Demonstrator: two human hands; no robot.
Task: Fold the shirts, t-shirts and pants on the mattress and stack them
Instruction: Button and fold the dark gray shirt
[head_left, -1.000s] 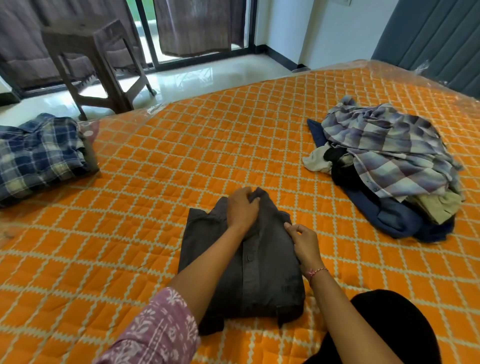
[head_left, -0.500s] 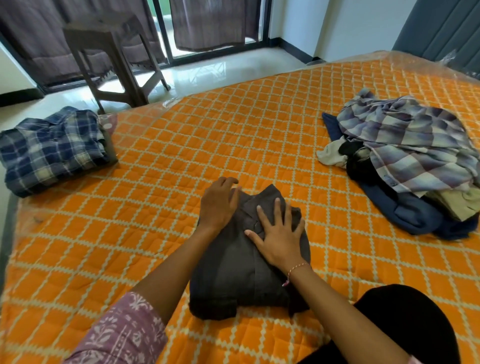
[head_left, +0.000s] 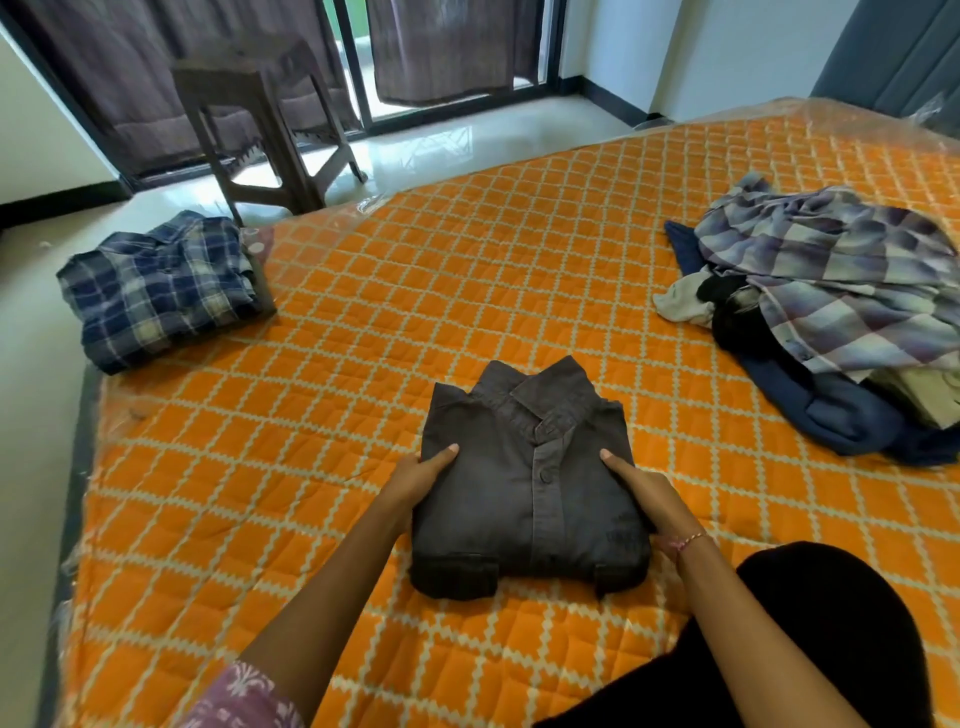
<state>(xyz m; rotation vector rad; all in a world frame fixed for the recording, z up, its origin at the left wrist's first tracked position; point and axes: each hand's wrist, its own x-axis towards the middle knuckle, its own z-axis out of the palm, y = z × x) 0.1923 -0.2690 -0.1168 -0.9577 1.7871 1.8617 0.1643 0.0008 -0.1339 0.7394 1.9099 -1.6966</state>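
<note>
A dark grey button shirt lies folded into a rectangle, collar up, on the orange quilted mattress just in front of me. My left hand grips its left edge, thumb on top and fingers tucked under. My right hand grips the right edge the same way. A folded blue plaid shirt sits on a small stack at the mattress's far left corner. A heap of unfolded clothes, topped by a grey-purple checked shirt over navy and beige pieces, lies at the right.
A dark wooden chair stands on the shiny floor beyond the mattress, before curtained glass doors. The mattress's left edge drops to the floor. My knee in black fabric is at the lower right.
Both hands have left the top of the grey shirt near the collar and moved to its two sides, now gripping the edges. The view has shifted slightly.
</note>
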